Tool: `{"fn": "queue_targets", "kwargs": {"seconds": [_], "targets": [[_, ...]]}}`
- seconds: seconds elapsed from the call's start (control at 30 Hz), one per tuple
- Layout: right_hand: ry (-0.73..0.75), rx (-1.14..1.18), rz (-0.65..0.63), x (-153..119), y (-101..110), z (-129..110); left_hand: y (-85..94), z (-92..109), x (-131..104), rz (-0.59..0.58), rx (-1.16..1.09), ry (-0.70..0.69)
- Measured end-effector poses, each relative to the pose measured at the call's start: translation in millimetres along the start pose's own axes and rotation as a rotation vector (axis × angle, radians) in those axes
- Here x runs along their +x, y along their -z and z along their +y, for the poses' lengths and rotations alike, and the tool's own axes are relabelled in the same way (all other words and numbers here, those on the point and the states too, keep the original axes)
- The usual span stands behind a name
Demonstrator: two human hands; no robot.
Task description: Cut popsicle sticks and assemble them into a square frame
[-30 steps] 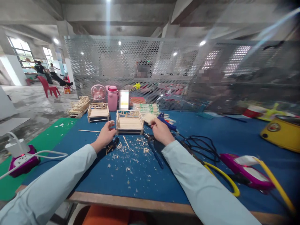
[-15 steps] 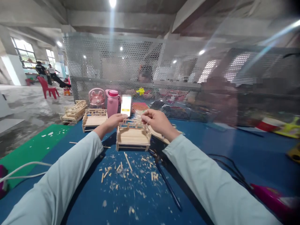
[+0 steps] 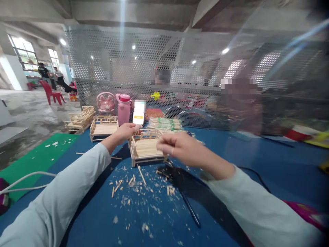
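Note:
A miniature bench (image 3: 146, 148) built of pale wooden sticks stands upright on the blue tabletop, with a slatted seat and low stick railings. My left hand (image 3: 125, 133) is at its back left corner, fingers closed on the railing. My right hand (image 3: 177, 146) hovers by the bench's right side, thumb and fingertips pressed together. Whatever they pinch, if anything, is too small or blurred to see. Below that hand lies a tool with a long dark-blue handle (image 3: 190, 209), its head in shadow. Stick offcuts (image 3: 170, 190) are scattered in front of the bench.
Another stick bench (image 3: 105, 129) stands to the left, with stacked ones (image 3: 81, 119) beyond it. Behind are a pink bottle (image 3: 123, 110), a lit phone (image 3: 138, 113) and bundled sticks (image 3: 164, 123). A perforated metal screen (image 3: 115, 61) closes off the back. White cable (image 3: 31, 175) runs at left.
My right hand has moved from the bench's back railing toward me and down to its right side, uncovering the bundled sticks. The bench has turned slightly; my left hand stays at its back left corner.

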State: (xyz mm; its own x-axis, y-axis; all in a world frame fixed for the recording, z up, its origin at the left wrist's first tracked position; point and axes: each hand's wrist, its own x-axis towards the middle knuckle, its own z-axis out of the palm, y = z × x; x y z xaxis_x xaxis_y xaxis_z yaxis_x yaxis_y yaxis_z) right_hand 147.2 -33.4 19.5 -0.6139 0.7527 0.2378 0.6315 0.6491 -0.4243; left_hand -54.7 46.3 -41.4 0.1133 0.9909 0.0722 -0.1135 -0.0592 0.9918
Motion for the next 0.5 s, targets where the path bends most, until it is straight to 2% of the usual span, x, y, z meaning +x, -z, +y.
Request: {"fn": "queue_targets", "kwargs": {"seconds": [0.07,0.1,0.17,0.27,0.33,0.4,0.5], "targets": [[0.021,-0.119,-0.144,-23.1,-15.1,-7.6,-2.9,-1.4,-5.6,0.063,-0.009,-0.012],[0.012,-0.177,-0.162,-32.4,-24.4,-9.3,-4.2,-2.4,-7.9,0.093,-0.001,-0.03],[-0.017,-0.27,-0.159,-45.3,-42.7,-8.6,-5.8,-3.5,-11.6,0.121,0.027,-0.077],[-0.021,-0.286,-0.138,-52.2,-59.9,-1.6,0.7,2.8,-17.0,0.081,0.047,-0.107],[-0.041,-0.224,-0.082,-53.1,-62.0,2.9,16.3,14.3,-23.4,0.074,0.066,-0.093],[-0.07,-0.154,0.005,-53.8,-59.5,6.3,42.0,27.8,-34.0,0.118,0.137,-0.096],[-0.071,-0.099,0.129,-53.5,-55.4,13.5,87.0,37.4,-57.5,0.097,0.436,-0.104]]}}
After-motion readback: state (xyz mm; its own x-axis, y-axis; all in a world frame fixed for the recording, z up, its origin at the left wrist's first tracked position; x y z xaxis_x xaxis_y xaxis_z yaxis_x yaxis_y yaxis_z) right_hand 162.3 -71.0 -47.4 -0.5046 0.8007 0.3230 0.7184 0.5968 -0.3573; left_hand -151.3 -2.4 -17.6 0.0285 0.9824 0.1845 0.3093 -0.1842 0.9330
